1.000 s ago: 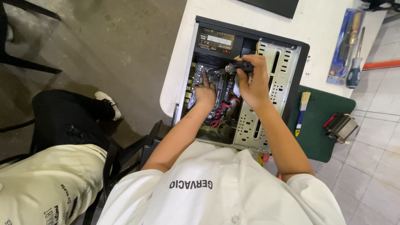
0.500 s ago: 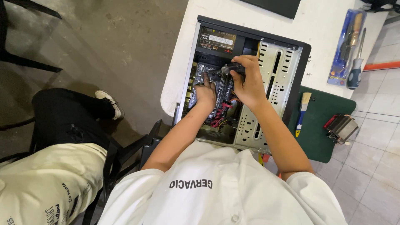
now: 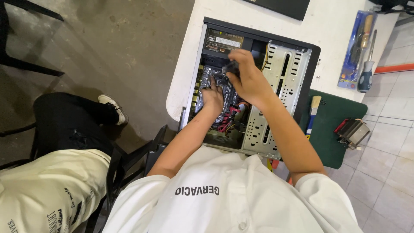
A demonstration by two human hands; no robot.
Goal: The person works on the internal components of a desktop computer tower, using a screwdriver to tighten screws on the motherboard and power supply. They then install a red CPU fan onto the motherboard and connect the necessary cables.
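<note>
Hands meet inside the open black computer case [image 3: 302, 56], lying on the white surface [image 3: 332, 26]: left hand [image 3: 212, 97] rests flat, open, on the dark motherboard [image 3: 215, 84]; right hand [image 3: 250, 80], at two o'clock from it, pinches a small black part [image 3: 230, 67] just above the board.

The open black-and-silver metal computer case [image 3: 286, 82] lies on the white table [image 3: 332, 30] directly before you. Your left hand [image 3: 212, 98] rests inside it on the dark circuit board [image 3: 215, 86]; your right hand [image 3: 250, 80] is just to its right and above, its fingers [image 3: 236, 71] closed on a small black part [image 3: 230, 67]. Right of the case lies the green rectangular mat [image 3: 334, 129], bearing a wooden-handled brush [image 3: 312, 113] and a finned metal cooler [image 3: 352, 133]. Behind the mat lies a blue packaged screwdriver set [image 3: 357, 43]. Left of you sits another person [image 3: 56, 181].
</note>
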